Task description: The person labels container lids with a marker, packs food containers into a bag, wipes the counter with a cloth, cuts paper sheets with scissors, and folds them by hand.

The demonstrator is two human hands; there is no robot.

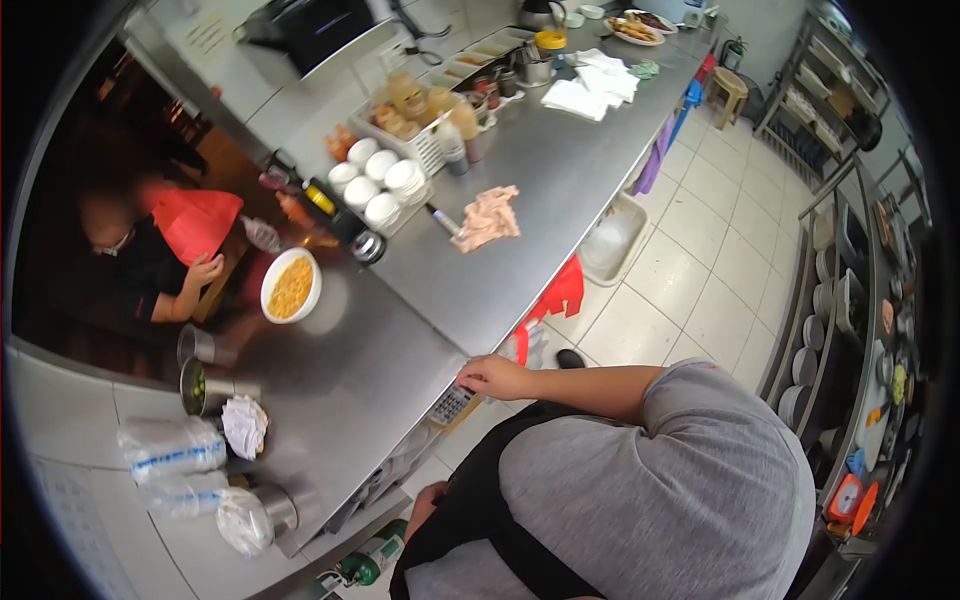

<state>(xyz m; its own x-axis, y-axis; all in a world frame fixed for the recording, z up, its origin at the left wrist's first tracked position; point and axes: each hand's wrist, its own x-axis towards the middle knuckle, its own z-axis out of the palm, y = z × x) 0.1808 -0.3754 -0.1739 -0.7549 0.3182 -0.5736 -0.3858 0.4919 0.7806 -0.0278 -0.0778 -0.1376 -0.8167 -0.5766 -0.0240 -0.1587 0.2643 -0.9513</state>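
Observation:
My right hand (490, 378) rests at the front edge of the steel counter (400, 345), its fingers curled together over the edge. Just below it is a grey calculator-like keypad (452, 405). My left hand (426, 503) hangs low beside the black apron (455, 530); its fingers are mostly hidden. Across the counter, apart from both hands, stands a white bowl (316, 300) of yellow-orange food (291, 288). A crumpled pinkish cloth (488, 218) lies farther along the counter.
Another person's hand (204, 271) is beyond the counter. White cups (383, 209) and squeeze bottles (452, 145) line the back. Steel pots (215, 390) and plastic-wrapped stacks (170, 447) stand at the near end. Behind me are a tub (640, 215) and plate racks (800, 375).

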